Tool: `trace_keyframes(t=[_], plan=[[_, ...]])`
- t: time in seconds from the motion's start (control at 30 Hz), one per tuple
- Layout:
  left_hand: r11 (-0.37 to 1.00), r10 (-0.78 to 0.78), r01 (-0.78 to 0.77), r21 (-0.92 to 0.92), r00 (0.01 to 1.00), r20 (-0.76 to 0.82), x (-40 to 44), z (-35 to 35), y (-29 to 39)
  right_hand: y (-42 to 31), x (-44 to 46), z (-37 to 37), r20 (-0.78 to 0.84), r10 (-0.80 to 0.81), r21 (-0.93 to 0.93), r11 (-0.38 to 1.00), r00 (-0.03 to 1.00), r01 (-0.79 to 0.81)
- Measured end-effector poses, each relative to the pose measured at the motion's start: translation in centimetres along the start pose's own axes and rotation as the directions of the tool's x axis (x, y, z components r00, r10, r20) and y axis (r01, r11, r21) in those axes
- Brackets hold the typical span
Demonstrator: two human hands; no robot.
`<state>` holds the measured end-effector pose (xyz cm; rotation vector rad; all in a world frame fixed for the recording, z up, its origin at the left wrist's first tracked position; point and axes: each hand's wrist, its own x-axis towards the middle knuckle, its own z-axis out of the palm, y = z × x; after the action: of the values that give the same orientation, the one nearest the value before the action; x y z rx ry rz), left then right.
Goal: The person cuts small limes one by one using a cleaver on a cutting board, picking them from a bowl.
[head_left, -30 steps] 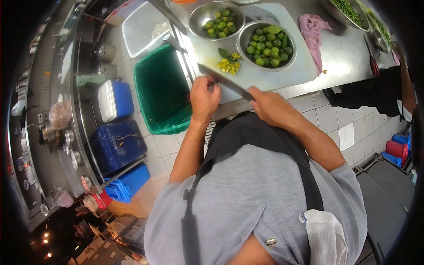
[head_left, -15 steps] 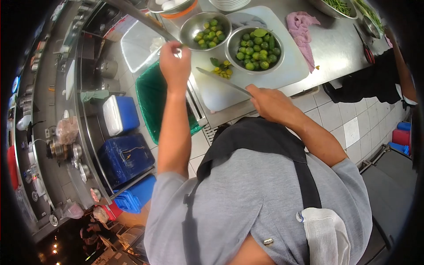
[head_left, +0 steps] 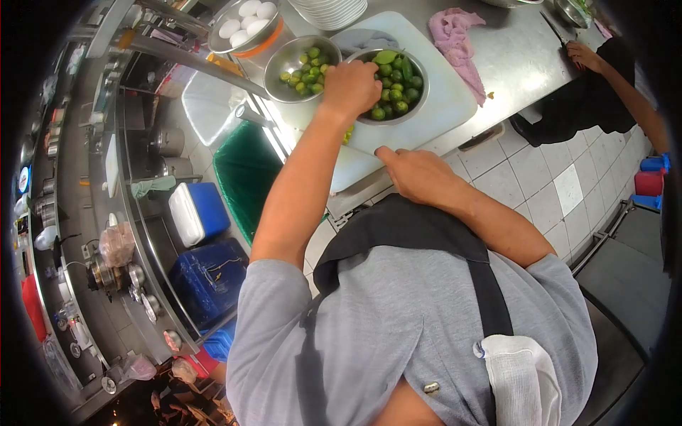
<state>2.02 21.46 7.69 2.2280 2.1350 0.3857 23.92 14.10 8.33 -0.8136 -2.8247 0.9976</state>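
Note:
My left hand [head_left: 353, 86] is over the left rim of the right metal bowl [head_left: 425, 89], which holds green limes [head_left: 400, 94]; its fingertips are hidden, so any lime in them cannot be seen. The left metal bowl [head_left: 275, 62] with smaller-looking limes [head_left: 310, 73] stands just beside it. Near the front edge of the white cutting board [head_left: 447, 113], my right hand [head_left: 419, 172] is closed round the knife, whose blade is mostly hidden behind my left forearm. A few yellow cut pieces [head_left: 348, 134] show beside that forearm.
A green-lined bin [head_left: 238, 177] stands left of the counter. Eggs in a bowl [head_left: 245, 27], stacked plates [head_left: 329, 11] and a pink cloth [head_left: 455, 46] surround the board. At the right, a co-worker's hand [head_left: 584, 55] is over the counter.
My left hand has moved from above the bin, past the left bowl, to the right bowl. My right hand stays on the knife. The view has shifted, showing more of the eggs and the co-worker's hand.

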Motion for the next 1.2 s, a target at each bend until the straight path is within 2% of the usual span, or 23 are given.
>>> trace_keyframes(t=[0.17,0.27,0.33,0.37,0.43,0.5,0.53,0.6,0.7,0.8,0.83,0.9,0.93,0.97,1.03,1.1,1.13,1.2], plan=[[0.998,-0.029,0.030,-0.051,0.999,0.015,0.5,0.3,0.3,0.0,0.1,0.1,0.006,0.002,-0.019,1.000,1.000,-0.002],[0.997,-0.004,0.002,-0.072,1.000,-0.029,0.2,0.6,0.3,-0.2,0.0,0.3,-0.001,-0.020,-0.050,0.999,1.000,0.020],[0.922,-0.157,0.116,-0.370,0.984,-0.082,-0.5,-1.3,1.0,-0.3,0.0,0.1,0.010,-0.017,-0.066,0.998,1.000,0.017],[0.846,-0.234,0.159,-0.508,0.968,-0.086,-1.3,-2.4,1.6,-0.1,0.1,0.1,0.018,-0.003,-0.062,0.998,1.000,0.004],[0.540,-0.315,0.155,-0.827,0.949,-0.028,-3.8,-4.9,0.9,0.1,0.1,0.2,0.042,0.024,-0.045,0.999,0.999,-0.022],[0.190,-0.414,0.090,-0.978,0.910,0.003,-7.4,-7.1,0.1,0.0,0.1,0.1,0.039,0.050,-0.027,0.998,0.998,-0.049],[0.078,-0.475,0.024,-0.997,0.880,-0.016,-9.7,-7.3,-0.8,0.0,0.2,-0.1,0.035,0.062,-0.020,0.998,0.997,-0.061],[-0.050,-0.549,-0.075,-0.996,0.835,-0.036,-14.1,-7.3,-2.0,-0.1,-0.1,-0.3,0.028,0.036,0.024,0.999,0.999,-0.036],[-0.107,-0.646,-0.126,-0.986,0.763,-0.028,-19.1,-6.5,-2.3,-0.8,-0.5,-0.5,0.065,-0.021,0.089,0.996,0.998,0.016],[-0.093,-0.707,-0.121,-0.988,0.707,-0.020,-21.5,-4.4,-1.1,-0.2,0.4,-0.6,0.141,-0.055,0.145,0.989,0.989,0.034],[-0.029,-0.712,-0.094,-0.995,0.701,-0.046,-21.9,-3.2,-0.8,0.0,0.8,-0.6,0.168,-0.063,0.164,0.986,0.984,0.035],[0.153,-0.722,0.003,-0.988,0.683,-0.109,-22.3,-0.5,-0.2,0.4,1.6,-0.8,0.055,-0.026,0.083,0.996,0.998,0.021],[0.189,-0.721,0.005,-0.982,0.679,-0.136,-22.2,0.9,0.2,0.5,1.6,-0.8,0.001,-0.007,0.046,0.999,1.000,0.007],[0.372,-0.715,0.097,-0.923,0.664,-0.218,-21.9,2.1,0.1,0.6,1.6,-1.1,-0.002,0.026,0.075,0.997,1.000,-0.026],[0.557,-0.703,0.231,-0.798,0.642,-0.305,-21.5,3.8,0.0,0.3,1.9,-2.9,-0.018,0.097,0.129,0.987,0.995,-0.094],[0.735,-0.604,0.270,-0.622,0.677,-0.421,-21.9,4.6,-0.5,-0.2,1.3,-3.9,-0.033,0.085,0.160,0.984,0.996,-0.078],[0.808,-0.543,0.283,-0.517,0.697,-0.468,-22.0,4.8,-0.7,-0.6,1.0,-4.2,-0.054,0.070,0.171,0.983,0.996,-0.060],[0.801,-0.541,0.262,-0.539,0.701,-0.464,-22.1,5.0,-1.1,-1.3,0.6,-4.6,-0.058,0.061,0.181,0.982,0.996,-0.049]])
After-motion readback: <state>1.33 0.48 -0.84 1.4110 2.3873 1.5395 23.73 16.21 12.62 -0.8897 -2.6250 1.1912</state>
